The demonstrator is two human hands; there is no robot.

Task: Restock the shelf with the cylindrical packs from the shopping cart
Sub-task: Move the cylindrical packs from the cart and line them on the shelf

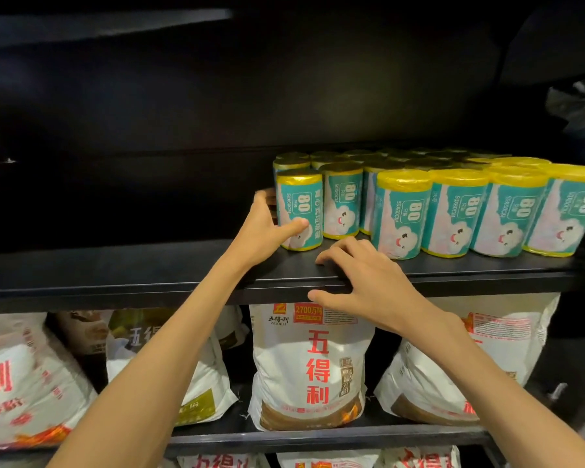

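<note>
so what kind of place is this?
Likely a shop aisle: black shelf stocked with rows of identical cylindrical packs, the left hand gripping one, big flour sacks below.

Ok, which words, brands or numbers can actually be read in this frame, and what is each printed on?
"80": upside down on the leftmost pack, which the left hand grips, and on the neighbouring packs.
"50X60CM": seemingly, upside down beside the 80; small.
"五得利" and "WUDELI": middle flour bag, lower shelf.
"2700万吨": red box on that bag.
"5kg": left flour bag.
Other fine print: too small or blurred.
</note>
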